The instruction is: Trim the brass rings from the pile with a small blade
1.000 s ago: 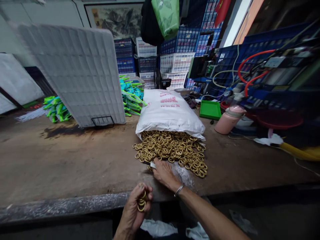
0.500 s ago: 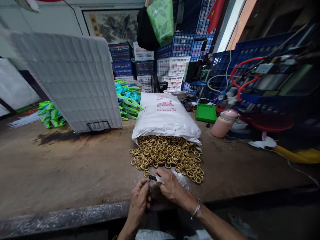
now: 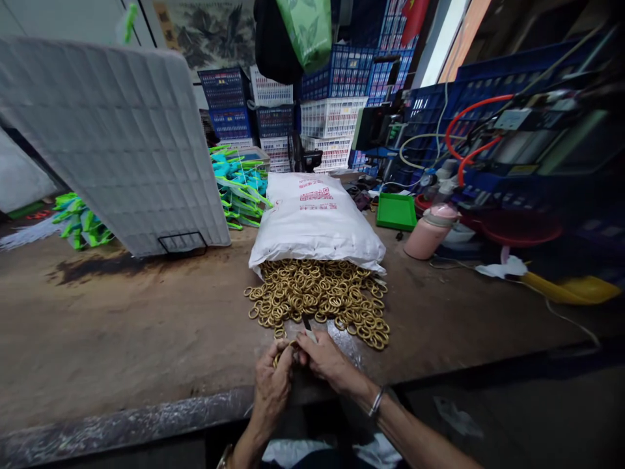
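Observation:
My left hand [image 3: 273,378] is closed on a brass-coloured ring [image 3: 277,359], held just in front of the pile. My right hand [image 3: 325,358] is closed around a small knife-like tool; its dark blade [image 3: 306,322] points away from me, and a whitish part shows by my thumb. The right fingertips meet the left hand at the ring, and whether they also grip it is hidden. Beyond both hands, a heap of brass-coloured rings [image 3: 312,296] spills from the mouth of a white printed sack [image 3: 317,225] lying on the table [image 3: 146,339].
A grey ribbed panel [image 3: 127,150] leans on a wire stand at left, with green and blue plastic pieces [image 3: 239,189] behind it. On the right are a green tray [image 3: 395,212], a pink bottle [image 3: 430,231], a red dish [image 3: 520,225] and a yellow scoop-like object [image 3: 571,288].
The tool's blade has swung from pointing left at my left hand to pointing away from me. My right fingers have moved in against the left hand, where a ring now shows.

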`<state>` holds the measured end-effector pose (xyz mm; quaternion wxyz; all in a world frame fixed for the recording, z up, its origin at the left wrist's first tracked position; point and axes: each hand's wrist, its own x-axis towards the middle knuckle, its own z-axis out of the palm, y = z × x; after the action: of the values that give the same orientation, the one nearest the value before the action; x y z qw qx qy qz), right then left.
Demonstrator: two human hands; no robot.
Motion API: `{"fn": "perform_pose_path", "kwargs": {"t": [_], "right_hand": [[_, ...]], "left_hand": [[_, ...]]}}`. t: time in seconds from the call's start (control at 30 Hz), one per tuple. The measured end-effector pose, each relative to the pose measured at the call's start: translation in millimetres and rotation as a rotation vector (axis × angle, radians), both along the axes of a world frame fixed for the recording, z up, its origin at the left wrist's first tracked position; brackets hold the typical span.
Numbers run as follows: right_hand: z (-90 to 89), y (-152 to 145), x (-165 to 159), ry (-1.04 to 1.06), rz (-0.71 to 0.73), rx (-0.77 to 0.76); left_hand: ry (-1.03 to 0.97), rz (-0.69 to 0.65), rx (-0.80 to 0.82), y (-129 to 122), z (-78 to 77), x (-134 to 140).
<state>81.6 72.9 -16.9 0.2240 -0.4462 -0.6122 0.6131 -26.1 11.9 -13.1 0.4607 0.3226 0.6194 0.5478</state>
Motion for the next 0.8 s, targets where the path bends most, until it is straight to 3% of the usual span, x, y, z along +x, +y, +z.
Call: {"fn": "perform_pose_path", "kwargs": {"t": [0.07, 0.2, 0.33, 0.63, 0.8], "right_hand": [[2.4, 0, 0, -0.002, -0.018, -0.018], [13.1, 2, 0, -0.046, -0.067, 0.210], [18.3, 2, 0, -0.115, -0.024, 0.376], [14.9, -3, 0, -0.058, 0.044, 0.383], [16.4, -7, 4, -0.294, 0.033, 0.556]], "left_hand": [[-0.015, -0.023, -0.029, -1, 2.1, 0], [-0.085, -0.058, -0.096, -4, 7.0, 0], [-0.203, -0.084, -0.101, -7, 8.3, -2], [-0.342, -0.126, -0.015, -18, 12.8, -4], [-0.359, -0.085, -0.017, -20, 19.1, -4]]}}
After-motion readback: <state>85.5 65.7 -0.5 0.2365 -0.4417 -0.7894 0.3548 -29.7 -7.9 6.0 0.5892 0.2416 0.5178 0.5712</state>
